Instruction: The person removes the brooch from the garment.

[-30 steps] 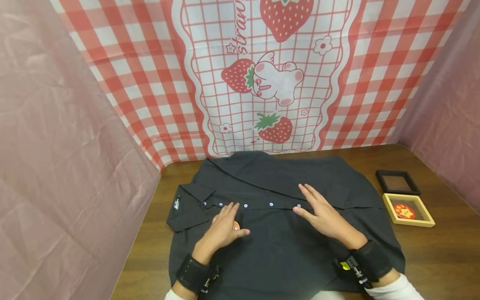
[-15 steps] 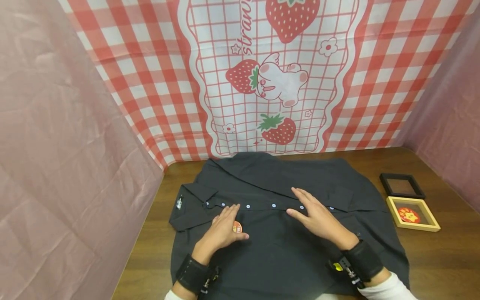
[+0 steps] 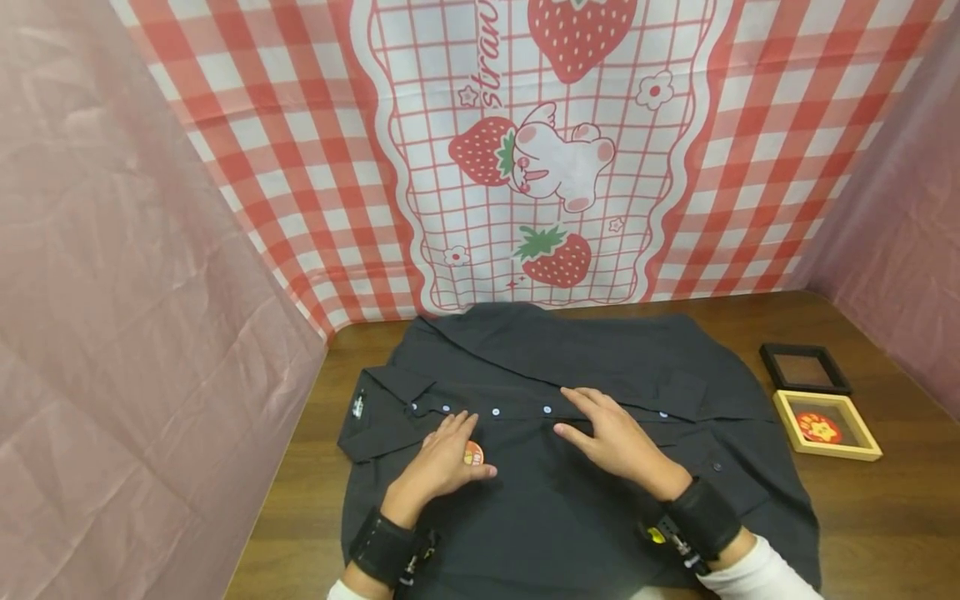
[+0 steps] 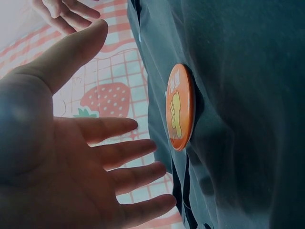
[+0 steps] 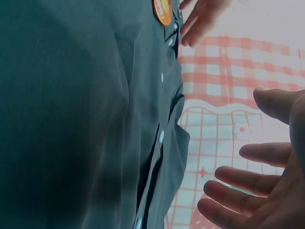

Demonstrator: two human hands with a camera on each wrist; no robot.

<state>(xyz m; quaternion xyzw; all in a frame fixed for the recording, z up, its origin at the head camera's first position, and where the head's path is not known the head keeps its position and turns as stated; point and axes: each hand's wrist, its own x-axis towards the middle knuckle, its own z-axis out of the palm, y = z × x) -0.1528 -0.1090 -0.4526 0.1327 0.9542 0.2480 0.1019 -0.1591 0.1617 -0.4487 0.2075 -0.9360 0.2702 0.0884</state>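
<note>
A dark shirt (image 3: 555, 508) lies spread beneath both hands, with its collar (image 3: 397, 437) off to the left of the left hand (image 3: 442, 462). A round orange badge (image 3: 474, 454) lies on the shirt just beside the left hand, in the gap between the thumb and the forefinger; from the head view the hand hides part of it. The left wrist view shows the whole badge, with its yellow figure, apart from the fingers.

The left hand is held above the cloth with its fingers straight and spread and its thumb pointing out to the right. The right hand (image 3: 618, 437) is well apart from it and from the badge, which lies to its left. Its fingers are straight too, thumb held away from them, and the right wrist view shows a gap between them and the shirt.

A row of pale buttons runs along the shirt past both sets of fingertips; one button (image 3: 547, 410) sits between the hands, nearer the right.

Well to the right of the right hand, a yellow frame (image 3: 840, 453) with a red badge (image 3: 821, 427) inside lies on the wooden table (image 3: 892, 508), just beside a black frame (image 3: 816, 387). Beyond the hands hangs a red-and-white checked cloth (image 3: 570, 167) printed with strawberries.
</note>
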